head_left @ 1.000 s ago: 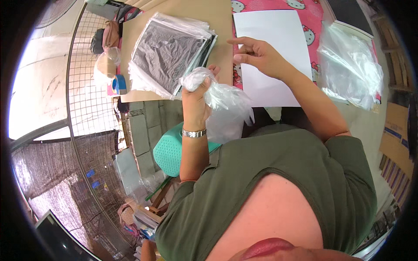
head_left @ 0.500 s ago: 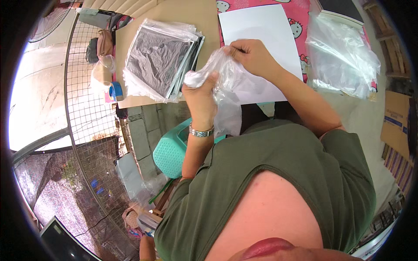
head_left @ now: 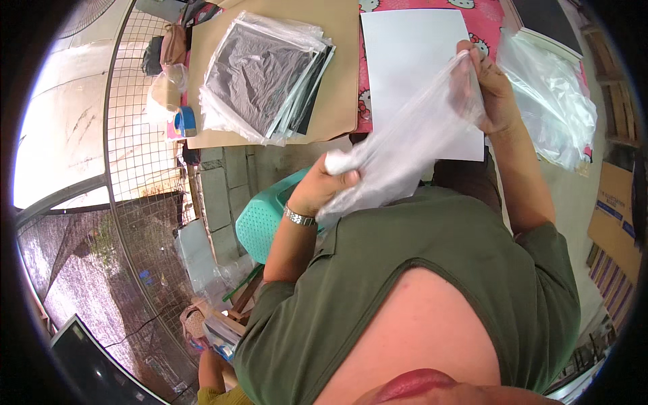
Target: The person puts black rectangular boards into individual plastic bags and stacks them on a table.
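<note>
from my end of the link i have both hands on one piece of clear plastic film (head_left: 412, 145), drawn out on a slant in front of the desk (head_left: 487, 19) and across the near part of a white sheet (head_left: 398, 61) in my view. the left hand (head_left: 324, 189) is closed round a bunched end, thumb pressed on top, near the shirt. the right hand (head_left: 487, 91) pinches the other end, higher and farther out (i see part of that hand through the film).

the white sheet's near edge reaches past the front edge of the brown board (head_left: 344, 88) beside it. a narrow pink strip parts the two. on the board, the stack of plastic-wrapped dark sheets (head_left: 260, 81) sits close to the left side and comes right to the near edge, so the wider bare band lies on its right. a blue tape roll (head_left: 183, 123) stands at the board's left edge.

my right hand works between the white sheet and a heap of clear plastic (head_left: 550, 98), whose near corner droops by the desk's right side. down low, a green stool (head_left: 263, 226) is just beside my left forearm.
</note>
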Tool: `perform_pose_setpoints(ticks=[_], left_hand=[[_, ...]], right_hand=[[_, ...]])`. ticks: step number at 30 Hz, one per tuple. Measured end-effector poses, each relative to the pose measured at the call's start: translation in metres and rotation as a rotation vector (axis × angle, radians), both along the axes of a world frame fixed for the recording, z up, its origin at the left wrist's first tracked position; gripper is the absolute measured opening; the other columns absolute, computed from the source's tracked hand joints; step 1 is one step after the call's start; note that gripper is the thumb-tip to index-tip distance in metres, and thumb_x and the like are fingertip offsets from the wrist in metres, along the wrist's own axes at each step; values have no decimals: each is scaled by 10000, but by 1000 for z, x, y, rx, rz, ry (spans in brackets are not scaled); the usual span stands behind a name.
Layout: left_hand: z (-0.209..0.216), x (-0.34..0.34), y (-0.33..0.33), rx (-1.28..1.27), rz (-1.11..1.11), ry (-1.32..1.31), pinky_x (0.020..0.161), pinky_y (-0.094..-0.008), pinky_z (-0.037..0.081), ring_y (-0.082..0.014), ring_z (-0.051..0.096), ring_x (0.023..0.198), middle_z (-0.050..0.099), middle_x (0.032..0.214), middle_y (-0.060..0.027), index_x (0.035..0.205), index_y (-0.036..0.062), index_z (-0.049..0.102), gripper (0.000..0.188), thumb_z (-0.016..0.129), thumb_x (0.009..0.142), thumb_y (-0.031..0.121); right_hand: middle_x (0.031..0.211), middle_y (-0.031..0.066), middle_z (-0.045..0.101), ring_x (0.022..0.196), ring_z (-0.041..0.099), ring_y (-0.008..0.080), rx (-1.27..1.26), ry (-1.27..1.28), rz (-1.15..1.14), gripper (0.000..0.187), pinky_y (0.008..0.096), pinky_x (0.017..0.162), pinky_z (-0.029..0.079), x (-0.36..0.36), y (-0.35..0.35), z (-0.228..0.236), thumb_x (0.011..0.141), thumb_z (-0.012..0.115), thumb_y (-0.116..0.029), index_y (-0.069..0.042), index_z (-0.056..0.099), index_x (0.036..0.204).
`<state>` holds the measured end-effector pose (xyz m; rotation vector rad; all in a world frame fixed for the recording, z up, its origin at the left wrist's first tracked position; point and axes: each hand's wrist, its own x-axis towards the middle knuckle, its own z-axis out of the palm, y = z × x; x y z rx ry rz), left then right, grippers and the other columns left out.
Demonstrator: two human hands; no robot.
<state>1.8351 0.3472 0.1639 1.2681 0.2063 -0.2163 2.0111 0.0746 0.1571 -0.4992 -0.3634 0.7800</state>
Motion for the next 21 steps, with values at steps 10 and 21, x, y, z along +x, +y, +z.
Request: perform_pose_setpoints(ticks=[10,21], left_hand=[[2,1,2,331,-528,215,666,-271,460,-109,568,719,622,862,-45,995,9,589,329,721,703,81],[-27,26,24,304,-384,58,612,-290,463,-157,561,732,588,826,-57,983,61,553,265,658,743,104]], right_hand=[[931,19,591,751,544,97,-275,-52,-267,394,229,703,436,-6,-19,2,840,600,-249,-29,522,1157],[878,13,581,777,573,86,-64,-67,-245,204,242,714,475,21,-27,-12,849,563,-125,-32,542,1030]])
